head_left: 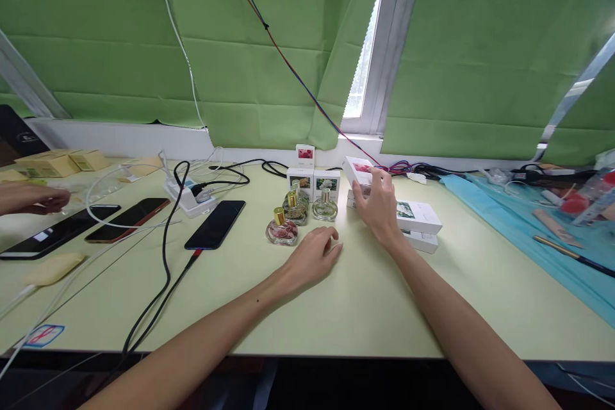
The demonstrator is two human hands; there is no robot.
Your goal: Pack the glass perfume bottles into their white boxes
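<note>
Nearest, two bare forearms cross the smooth pale table, the left hand loosely open beside rounded glass bottles with gold caps. Farther in, right of centre, the right hand grips a white, pink-pictured box by white cartons; it looks light, stiff and crushable, best pinched by its sides, while the glass seems heavier, slick and fragile.

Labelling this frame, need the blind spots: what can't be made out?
All head view:
Tilted box, far side: turned away, partly behind the right hand.
Rear bottle, lower part: hidden by the bottles in front.
Stacked boxes, fine print: too small; left ends behind the right hand.
Left hand, palm: faces down.
Other person's arm: cut off by left edge.
</note>
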